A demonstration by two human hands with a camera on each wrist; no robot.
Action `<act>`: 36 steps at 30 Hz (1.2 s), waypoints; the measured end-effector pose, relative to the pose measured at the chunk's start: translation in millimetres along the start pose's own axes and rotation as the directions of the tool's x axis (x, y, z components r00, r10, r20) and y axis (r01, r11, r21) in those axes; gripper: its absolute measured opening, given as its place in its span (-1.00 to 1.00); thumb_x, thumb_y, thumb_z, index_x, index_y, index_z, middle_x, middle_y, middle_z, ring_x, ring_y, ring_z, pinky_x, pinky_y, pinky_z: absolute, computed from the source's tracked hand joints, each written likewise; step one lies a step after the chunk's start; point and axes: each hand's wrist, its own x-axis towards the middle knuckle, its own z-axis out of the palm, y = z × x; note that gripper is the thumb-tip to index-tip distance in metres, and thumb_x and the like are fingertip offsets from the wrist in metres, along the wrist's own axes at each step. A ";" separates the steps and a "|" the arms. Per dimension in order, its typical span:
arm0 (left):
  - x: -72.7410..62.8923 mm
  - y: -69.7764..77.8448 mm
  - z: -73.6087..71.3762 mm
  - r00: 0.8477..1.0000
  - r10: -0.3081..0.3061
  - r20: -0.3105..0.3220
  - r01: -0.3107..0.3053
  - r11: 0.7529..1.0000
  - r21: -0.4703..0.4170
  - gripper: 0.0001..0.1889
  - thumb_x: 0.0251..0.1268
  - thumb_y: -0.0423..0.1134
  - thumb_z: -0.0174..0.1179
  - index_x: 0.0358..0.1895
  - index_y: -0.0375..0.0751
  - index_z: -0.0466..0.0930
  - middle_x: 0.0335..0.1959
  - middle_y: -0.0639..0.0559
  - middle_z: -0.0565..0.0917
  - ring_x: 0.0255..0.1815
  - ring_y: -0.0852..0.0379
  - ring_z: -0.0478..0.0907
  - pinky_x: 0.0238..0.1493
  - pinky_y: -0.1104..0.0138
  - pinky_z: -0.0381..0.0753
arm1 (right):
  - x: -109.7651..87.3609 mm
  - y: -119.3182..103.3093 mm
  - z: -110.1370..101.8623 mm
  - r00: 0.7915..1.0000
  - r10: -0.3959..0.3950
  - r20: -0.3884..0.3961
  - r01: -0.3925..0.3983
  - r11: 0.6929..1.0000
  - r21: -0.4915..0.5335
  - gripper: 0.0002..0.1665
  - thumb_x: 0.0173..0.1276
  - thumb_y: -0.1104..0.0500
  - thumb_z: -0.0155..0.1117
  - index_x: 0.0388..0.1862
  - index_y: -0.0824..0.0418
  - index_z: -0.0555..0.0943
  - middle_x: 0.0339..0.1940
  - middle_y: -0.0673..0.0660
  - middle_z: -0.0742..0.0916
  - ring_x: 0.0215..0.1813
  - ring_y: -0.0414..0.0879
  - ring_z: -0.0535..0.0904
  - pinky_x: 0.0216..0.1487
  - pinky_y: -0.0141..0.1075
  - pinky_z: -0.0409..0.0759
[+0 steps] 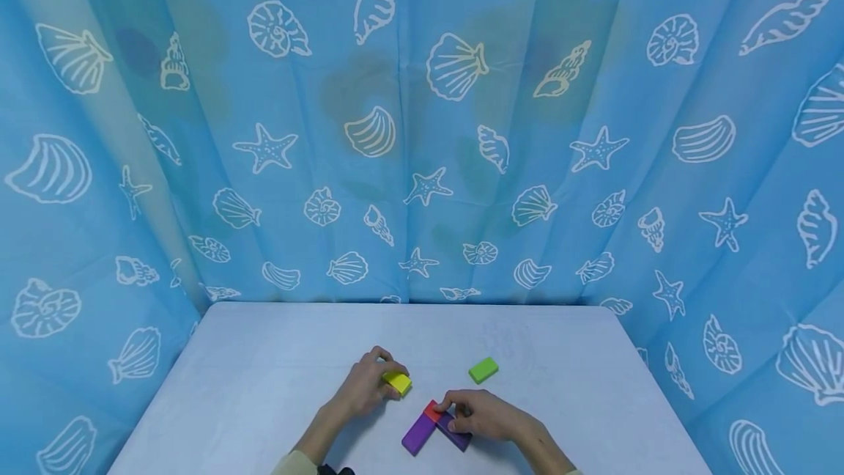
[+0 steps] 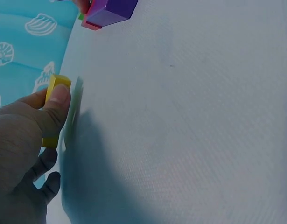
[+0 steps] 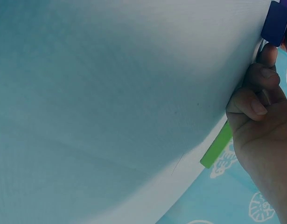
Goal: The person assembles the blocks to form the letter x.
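Observation:
My left hand point(image 1: 369, 385) pinches a yellow block point(image 1: 399, 382) between thumb and fingers, left of the other blocks; the left wrist view shows the thumb lying along the yellow block point(image 2: 52, 140). A purple block point(image 1: 419, 434) and a dark purple block point(image 1: 455, 434) lie at an angle to each other, with a red block point(image 1: 431, 410) where their far ends meet. My right hand point(image 1: 484, 414) holds the dark purple block, its thumb on that block and its index fingertip at the red one. Its other fingers are curled in the right wrist view.
A light green block point(image 1: 484, 370) lies on the white table point(image 1: 277, 358), beyond the right hand. Behind the table and along both sides hangs a blue curtain point(image 1: 409, 226) with white shell prints. A small black object point(image 1: 335, 470) shows by the left wrist.

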 end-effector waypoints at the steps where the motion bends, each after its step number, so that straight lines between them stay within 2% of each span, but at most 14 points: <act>1: 0.3 0.2 -0.1 1.000 0.001 0.000 -0.001 1.000 0.003 -0.65 0.18 -0.12 0.46 0.05 0.27 0.73 0.03 0.10 0.49 -0.03 0.11 0.42 0.05 0.05 0.49 | -0.1 -0.3 -0.1 1.000 0.002 -0.001 -0.002 1.000 0.000 -0.76 0.40 0.09 0.35 -0.04 -0.26 0.68 -0.31 -0.04 0.62 -0.28 -0.12 0.49 -0.26 -0.21 0.40; 13: -0.3 4.3 -1.9 1.000 -0.003 0.004 0.003 1.000 0.011 -0.65 0.17 -0.11 0.46 0.04 0.28 0.73 0.01 0.12 0.49 -0.04 0.13 0.42 0.06 0.06 0.51 | -4.3 -5.2 -1.9 1.000 -0.008 -0.002 0.008 1.000 -0.006 -0.76 0.41 0.09 0.33 -0.02 -0.23 0.68 -0.31 -0.05 0.62 -0.28 -0.13 0.49 -0.26 -0.22 0.40; 25: -1.9 6.0 1.6 0.998 0.060 0.019 -0.060 0.998 0.005 -0.67 0.16 -0.08 0.46 0.02 0.29 0.73 -0.01 0.14 0.49 -0.06 0.16 0.42 -0.02 0.11 0.48 | -2.7 -2.4 -2.4 0.999 -0.031 0.006 0.031 1.000 0.000 -0.76 0.40 0.10 0.33 -0.02 -0.23 0.68 -0.31 -0.05 0.62 -0.29 -0.13 0.48 -0.28 -0.24 0.40; 36: -3.6 9.3 3.6 0.997 0.070 0.019 -0.071 0.997 0.011 -0.66 0.17 -0.04 0.45 0.04 0.32 0.72 0.02 0.13 0.50 -0.04 0.15 0.46 0.00 0.10 0.52 | -2.8 -0.6 -0.9 1.000 -0.025 0.001 0.025 1.000 -0.003 -0.75 0.39 0.09 0.34 -0.02 -0.25 0.68 -0.32 -0.05 0.62 -0.30 -0.13 0.49 -0.29 -0.24 0.39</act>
